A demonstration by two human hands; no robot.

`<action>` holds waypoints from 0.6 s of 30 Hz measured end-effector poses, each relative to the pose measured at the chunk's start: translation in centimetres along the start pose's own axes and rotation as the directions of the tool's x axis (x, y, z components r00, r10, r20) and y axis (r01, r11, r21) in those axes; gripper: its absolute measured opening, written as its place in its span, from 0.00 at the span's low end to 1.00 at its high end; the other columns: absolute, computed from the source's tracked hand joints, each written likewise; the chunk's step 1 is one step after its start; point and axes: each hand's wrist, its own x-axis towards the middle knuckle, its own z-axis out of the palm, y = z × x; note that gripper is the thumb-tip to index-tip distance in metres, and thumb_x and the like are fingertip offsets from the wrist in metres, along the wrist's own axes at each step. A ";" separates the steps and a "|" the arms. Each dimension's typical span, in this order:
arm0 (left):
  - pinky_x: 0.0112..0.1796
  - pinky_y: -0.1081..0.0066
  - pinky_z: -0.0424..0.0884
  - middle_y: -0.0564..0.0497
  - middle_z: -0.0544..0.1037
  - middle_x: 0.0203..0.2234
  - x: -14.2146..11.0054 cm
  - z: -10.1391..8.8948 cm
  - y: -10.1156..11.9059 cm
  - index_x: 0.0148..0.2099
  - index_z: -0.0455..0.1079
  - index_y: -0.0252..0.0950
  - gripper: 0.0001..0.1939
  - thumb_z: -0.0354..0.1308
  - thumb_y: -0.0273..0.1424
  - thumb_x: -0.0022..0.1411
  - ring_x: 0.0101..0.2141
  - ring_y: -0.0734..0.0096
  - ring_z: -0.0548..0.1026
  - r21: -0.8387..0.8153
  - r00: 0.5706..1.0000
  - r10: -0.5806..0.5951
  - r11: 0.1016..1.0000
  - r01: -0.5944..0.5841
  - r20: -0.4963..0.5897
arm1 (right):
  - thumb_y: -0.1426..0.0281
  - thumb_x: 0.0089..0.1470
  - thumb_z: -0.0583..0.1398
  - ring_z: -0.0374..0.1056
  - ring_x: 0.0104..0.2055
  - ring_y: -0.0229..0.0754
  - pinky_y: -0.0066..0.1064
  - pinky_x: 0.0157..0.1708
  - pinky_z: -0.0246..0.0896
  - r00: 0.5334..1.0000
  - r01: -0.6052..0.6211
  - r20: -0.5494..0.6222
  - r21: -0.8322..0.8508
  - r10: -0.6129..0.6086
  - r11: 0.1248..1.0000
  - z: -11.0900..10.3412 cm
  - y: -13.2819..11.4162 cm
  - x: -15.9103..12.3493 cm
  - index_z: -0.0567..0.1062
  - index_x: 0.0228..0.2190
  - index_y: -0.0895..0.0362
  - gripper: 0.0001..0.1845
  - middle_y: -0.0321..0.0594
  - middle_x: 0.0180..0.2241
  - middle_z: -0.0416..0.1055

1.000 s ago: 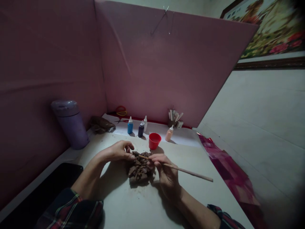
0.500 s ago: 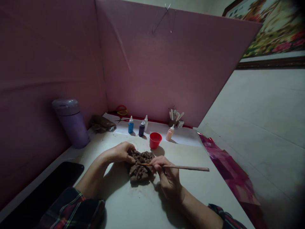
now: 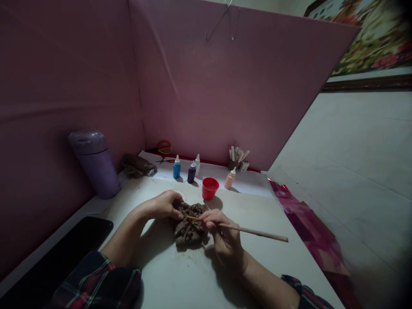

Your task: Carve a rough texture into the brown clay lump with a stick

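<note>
A lumpy piece of brown clay point(image 3: 189, 235) with a rough, petal-like top lies on the white table. My left hand point(image 3: 165, 206) is curled round its upper left side, thumb in front and fingers behind. In my right hand point(image 3: 227, 242) a thin wooden modelling stick point(image 3: 262, 233) is held like a pen. Its orange-brown tip points left and rests at the top of the clay, near my left thumb; whether it presses in is too small to tell. Just beyond the clay stands a red cup point(image 3: 210, 191).
Dropper bottles in blue point(image 3: 177, 170), dark blue point(image 3: 191, 174), white point(image 3: 197, 163) and peach point(image 3: 229, 180) stand behind. A purple tumbler point(image 3: 99, 169), a wrapped brown block point(image 3: 137, 165) and a black phone-like slab point(image 3: 71, 249) are left. Scissors point(image 3: 165, 160) and a tool holder point(image 3: 234, 164) line the back.
The stick's tip has shifted slightly up and left on the clay, while its far end has dropped and moved right. My left hand and the clay stay put.
</note>
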 end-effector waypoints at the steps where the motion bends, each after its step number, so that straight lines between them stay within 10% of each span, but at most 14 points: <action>1: 0.30 0.72 0.60 0.55 0.69 0.24 0.0 0.0 0.0 0.31 0.68 0.34 0.12 0.63 0.33 0.42 0.27 0.71 0.65 -0.001 1.000 -0.001 1.000 0.001 -0.003 | 0.77 0.62 0.52 0.69 0.37 0.41 0.33 0.36 0.66 1.000 -0.006 -0.003 -0.004 0.006 1.000 0.0 0.0 0.1 0.70 0.34 0.55 0.09 0.40 0.32 0.70; 12: 0.30 0.72 0.61 0.55 0.69 0.24 -0.3 0.1 0.7 0.31 0.69 0.33 0.13 0.62 0.32 0.40 0.28 0.71 0.65 -0.016 0.999 -0.037 0.999 0.037 0.000 | 0.74 0.61 0.52 0.65 0.30 0.39 0.32 0.31 0.63 0.990 -0.092 0.087 -0.161 0.107 0.983 0.4 0.5 0.0 0.69 0.32 0.56 0.08 0.40 0.30 0.69; 18: 0.29 0.72 0.60 0.56 0.68 0.24 0.0 0.0 0.3 0.31 0.68 0.33 0.14 0.63 0.35 0.41 0.27 0.72 0.64 0.016 1.000 -0.025 1.000 0.025 0.002 | 0.76 0.62 0.52 0.68 0.32 0.40 0.32 0.32 0.65 0.994 -0.056 -0.099 -0.010 0.055 0.998 -0.1 0.0 -0.1 0.71 0.32 0.55 0.10 0.38 0.29 0.69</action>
